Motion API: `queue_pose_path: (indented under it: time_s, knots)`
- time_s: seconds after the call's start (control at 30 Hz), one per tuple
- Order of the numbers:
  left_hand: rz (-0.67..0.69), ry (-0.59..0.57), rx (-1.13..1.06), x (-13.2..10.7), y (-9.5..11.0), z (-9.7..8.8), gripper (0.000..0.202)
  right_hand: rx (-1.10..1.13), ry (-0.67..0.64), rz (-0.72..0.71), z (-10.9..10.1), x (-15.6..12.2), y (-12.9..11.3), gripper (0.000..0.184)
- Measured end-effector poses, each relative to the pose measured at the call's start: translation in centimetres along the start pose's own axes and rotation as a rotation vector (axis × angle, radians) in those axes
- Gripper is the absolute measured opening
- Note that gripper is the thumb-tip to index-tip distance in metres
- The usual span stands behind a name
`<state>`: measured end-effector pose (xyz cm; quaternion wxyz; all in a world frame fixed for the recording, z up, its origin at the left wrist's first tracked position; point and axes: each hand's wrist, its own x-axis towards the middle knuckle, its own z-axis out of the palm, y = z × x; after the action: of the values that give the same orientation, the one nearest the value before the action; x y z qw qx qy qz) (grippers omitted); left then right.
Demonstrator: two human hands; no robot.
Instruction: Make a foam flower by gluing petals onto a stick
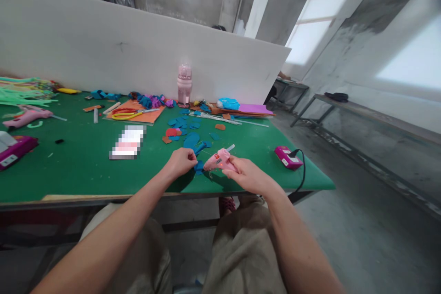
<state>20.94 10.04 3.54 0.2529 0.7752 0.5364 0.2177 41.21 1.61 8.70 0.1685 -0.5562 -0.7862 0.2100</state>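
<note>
My right hand (247,173) is wrapped round the handle of a pink hot glue gun (217,160), with a clear glue stick (231,147) poking out of its back. The gun's nozzle points left, close to a small blue felt piece (199,166). My left hand (181,162) pinches that blue piece between thumb and fingertips; part of it is hidden by the fingers. Just beyond my fingers lie a rolled blue piece (200,148) and a flat blue felt cutout (191,139). Thin glue strands show near the nozzle.
Scissors (127,114) rest on orange sheets (151,118) at the back left. A pink bottle (184,86) stands against the white board (138,50). On the right is a purple power strip (288,158) with a black cable. Another glue gun (27,117) lies far left.
</note>
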Motion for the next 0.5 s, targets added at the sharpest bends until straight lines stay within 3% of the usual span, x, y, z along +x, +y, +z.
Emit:
queue_pose_path:
  time_s: [0.5]
  knots:
    - [-0.002,-0.009,0.015,-0.06,0.05,-0.07,0.008,-0.011,0.007,0.023,-0.26,-0.09,0.33,0.031]
